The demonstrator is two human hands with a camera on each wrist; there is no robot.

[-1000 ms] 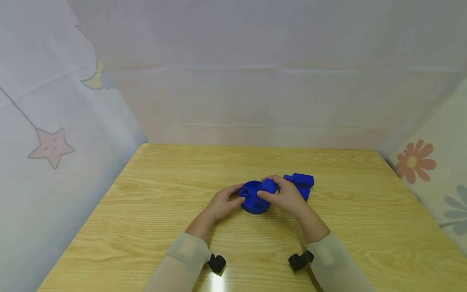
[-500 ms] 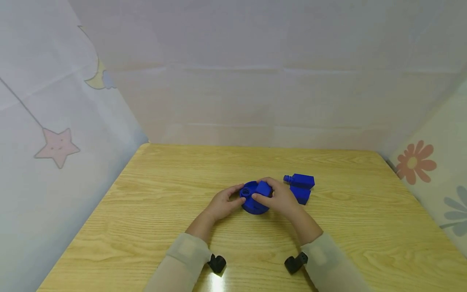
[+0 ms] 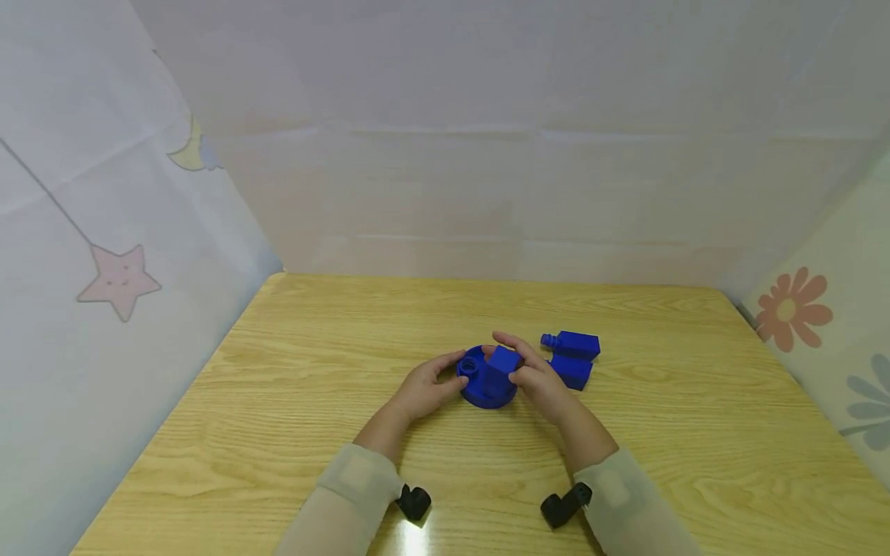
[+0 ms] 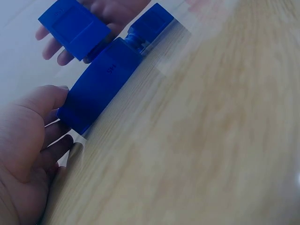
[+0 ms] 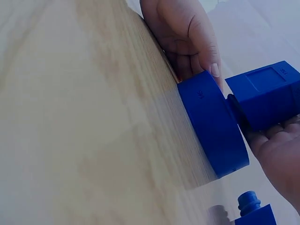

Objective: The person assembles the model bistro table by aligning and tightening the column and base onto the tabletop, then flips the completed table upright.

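Here, nearest the camera, two pale sleeves with black wrist mounts frame the work on the light wood-grain tabletop (image 3: 292,432). The left hand (image 3: 420,390) steadies the round blue plastic base (image 3: 480,390) at the table's centre: thumb and fingertips curl against its rim, and the right wrist view shows the thumb (image 5: 206,51) pressed on the rim's edge. The right hand (image 3: 538,378) grips the blue plastic rectangular block (image 3: 502,360), which stands upright on the base; the fingers lie around its right and far sides, and in the left wrist view they sit behind the block (image 4: 74,28).

Judgement: the step in hand is seating the block into a socket of the base. A dark neck between block and base shows in the right wrist view, so I judge it not fully seated, though I cannot tell how deep it sits. The next move calls for pressure straight along the socket's axis, with the left hand holding the base from sliding.

Container: the base holds this one block; a small round socket (image 3: 468,364) just left of it stands unfilled.

Farther right, well apart from the base, two more blue blocks (image 3: 573,357) lie on their sides, touching each other; the far one shows a ribbed neck.
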